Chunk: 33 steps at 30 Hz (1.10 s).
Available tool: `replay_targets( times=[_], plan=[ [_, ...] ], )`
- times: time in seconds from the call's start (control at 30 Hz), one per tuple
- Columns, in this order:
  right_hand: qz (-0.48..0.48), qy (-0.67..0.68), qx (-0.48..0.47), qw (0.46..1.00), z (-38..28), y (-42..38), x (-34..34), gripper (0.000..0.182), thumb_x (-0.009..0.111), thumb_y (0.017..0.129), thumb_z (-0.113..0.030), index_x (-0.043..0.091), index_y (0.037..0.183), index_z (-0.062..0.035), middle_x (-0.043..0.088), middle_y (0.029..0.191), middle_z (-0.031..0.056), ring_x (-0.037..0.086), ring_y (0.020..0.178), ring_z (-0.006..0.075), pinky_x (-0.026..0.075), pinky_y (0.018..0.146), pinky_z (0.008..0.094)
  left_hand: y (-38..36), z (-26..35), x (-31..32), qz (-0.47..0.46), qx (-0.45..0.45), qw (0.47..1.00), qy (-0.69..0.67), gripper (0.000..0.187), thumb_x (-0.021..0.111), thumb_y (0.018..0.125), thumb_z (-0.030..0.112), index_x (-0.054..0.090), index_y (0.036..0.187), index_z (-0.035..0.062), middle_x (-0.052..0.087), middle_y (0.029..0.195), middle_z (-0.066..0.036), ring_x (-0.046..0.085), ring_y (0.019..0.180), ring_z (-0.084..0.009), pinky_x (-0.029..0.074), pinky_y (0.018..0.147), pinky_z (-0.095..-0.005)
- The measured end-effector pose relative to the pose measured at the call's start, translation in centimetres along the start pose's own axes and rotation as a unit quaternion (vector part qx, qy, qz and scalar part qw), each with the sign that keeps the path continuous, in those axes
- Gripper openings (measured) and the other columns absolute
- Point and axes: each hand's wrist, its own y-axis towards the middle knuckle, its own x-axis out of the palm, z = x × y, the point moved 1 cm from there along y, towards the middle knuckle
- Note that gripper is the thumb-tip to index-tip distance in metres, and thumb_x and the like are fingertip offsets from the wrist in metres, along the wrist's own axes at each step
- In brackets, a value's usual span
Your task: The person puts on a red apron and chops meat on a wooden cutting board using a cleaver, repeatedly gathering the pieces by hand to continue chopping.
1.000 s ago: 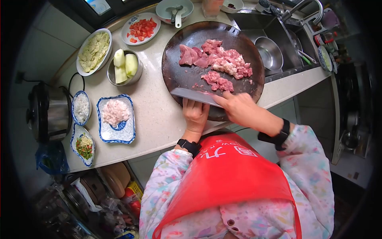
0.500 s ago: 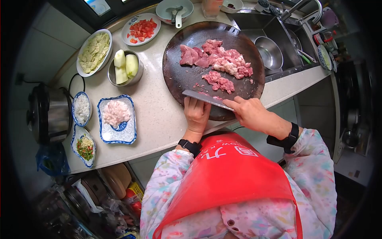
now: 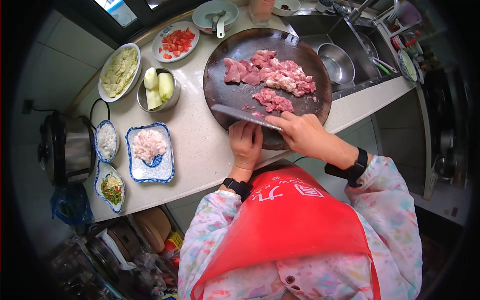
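Observation:
A round dark chopping board (image 3: pixel 225 60) carries slices of meat (image 3: pixel 242 71), a larger heap of chopped meat (image 3: pixel 287 77) and a smaller pile (image 3: pixel 273 100). My right hand (image 3: pixel 305 134) is closed round a cleaver (image 3: pixel 245 116), whose blade points left over the board's near edge. Just below the blade, my left hand (image 3: pixel 245 145) rests at that edge with bent fingers pressed together; its fingertips are partly hidden by the blade, and what they hold, if anything, cannot be made out.
On the counter (image 3: pixel 200 155) at left are a bowl of peeled vegetable pieces (image 3: pixel 172 102), a plate of red pieces (image 3: pixel 192 45), a dish of pale minced food (image 3: pixel 165 170) and smaller dishes. A sink (image 3: pixel 312 32) with a metal bowl (image 3: pixel 336 64) lies at right.
The cleaver and my right hand have shifted left, and the blade has moved slightly up the board. My left hand has barely moved. The whole view has shifted slightly.

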Motion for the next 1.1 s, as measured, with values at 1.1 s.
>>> replay_targets(
  times=[1.1],
  plan=[
    [-0.077,-0.065,-0.005,0.995,1.4,0.2,1.1,0.044,0.061,0.079,-0.009,0.057,0.123,-0.0097,0.061,0.088,0.0132,0.065,0.070,0.0336,0.050,0.058,0.0448,1.0,-0.1,0.5,0.003,0.057,0.998,0.040,0.022,0.070,0.067,-0.002,0.066,0.089,0.0010,0.063,0.088,-0.012,0.058,0.081,-0.0333,0.050,0.076,-0.0417]
  ],
)
